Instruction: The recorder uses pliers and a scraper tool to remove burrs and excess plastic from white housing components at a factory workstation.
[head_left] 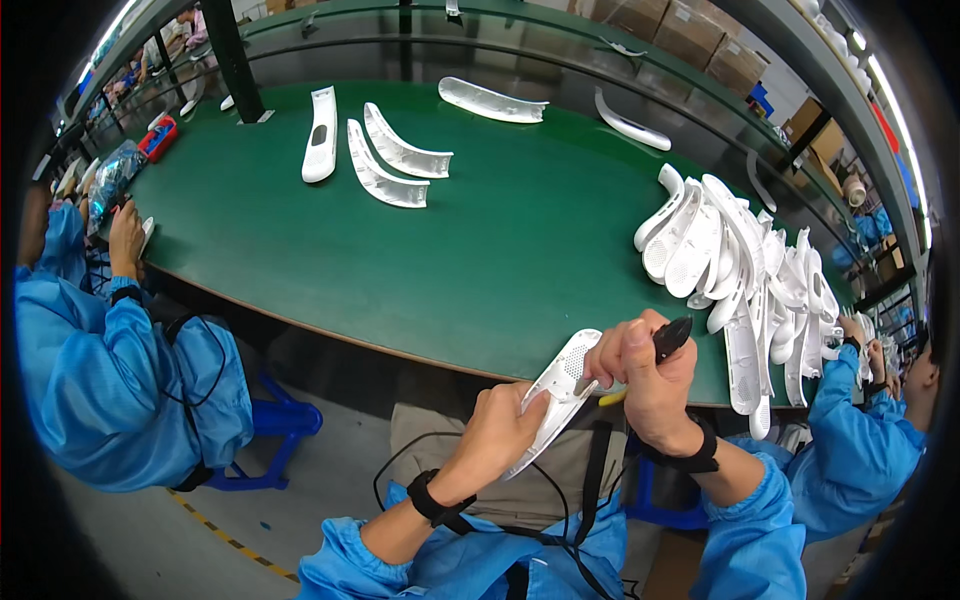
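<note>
My left hand [505, 425] grips a curved white plastic shell [553, 386] by its lower part, tilted in front of the table's near edge. The shell's inner side faces up, and a patch of small holes shows near its upper end. My right hand [645, 375] is closed in a fist around a hand tool [673, 338] with a dark handle end. A yellow part of it sticks out below the fingers. Its tip meets the shell's right edge; my fingers hide most of the tool, so its exact kind is unclear.
A heap of white shells [720, 240] covers the table's right side. Several more lie at the back, including one shell with a dark oval slot [320, 135]. Co-workers in blue sit left [130, 370] and right [860, 440]. A rack post [230, 60] stands at the far left.
</note>
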